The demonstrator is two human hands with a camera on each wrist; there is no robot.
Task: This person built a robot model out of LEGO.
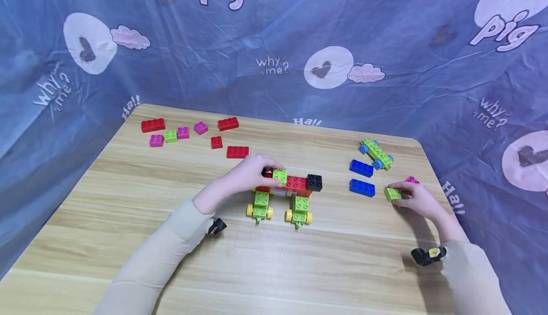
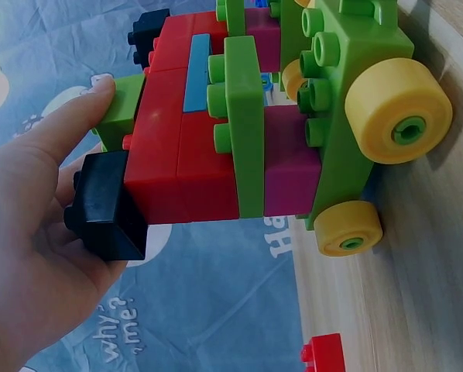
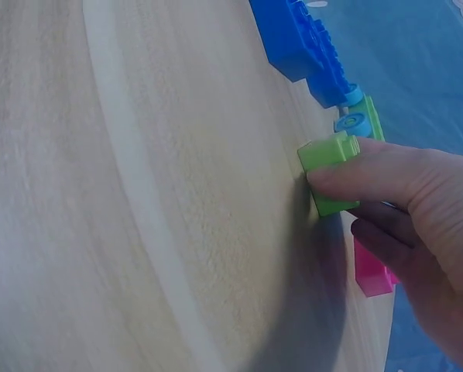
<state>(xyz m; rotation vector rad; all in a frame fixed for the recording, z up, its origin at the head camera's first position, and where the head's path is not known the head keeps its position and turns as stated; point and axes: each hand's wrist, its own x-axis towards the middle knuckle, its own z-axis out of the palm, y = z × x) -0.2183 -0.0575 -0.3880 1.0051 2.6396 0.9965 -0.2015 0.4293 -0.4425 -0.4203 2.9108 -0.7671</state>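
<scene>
Centrally on the wooden bench [image 1: 128,239], a brick vehicle [image 1: 286,196] made of red, green, black and magenta bricks on yellow wheels is being gripped at its nine o'clock end by the left hand [image 1: 246,174], whose fingers [image 2: 65,128] are being curled around a black brick [image 2: 104,205] and a green brick [image 2: 123,108] at that end. Over at three o'clock from the vehicle, a small green brick [image 1: 392,194] is being pinched against the bench by the right hand [image 1: 419,200], its fingers [image 3: 371,174] being closed narrowly on the brick's top. A magenta brick [image 3: 371,271] is being partly covered beneath that hand. Two blue bricks [image 1: 361,178] are lying just at nine o'clock of the green brick, and a green wheeled chassis [image 1: 376,153] with blue wheels is sitting at twelve o'clock of them. Toward eleven o'clock on the bench, loose red, magenta and green bricks [image 1: 192,134] are being left scattered, well apart from both hands.
</scene>
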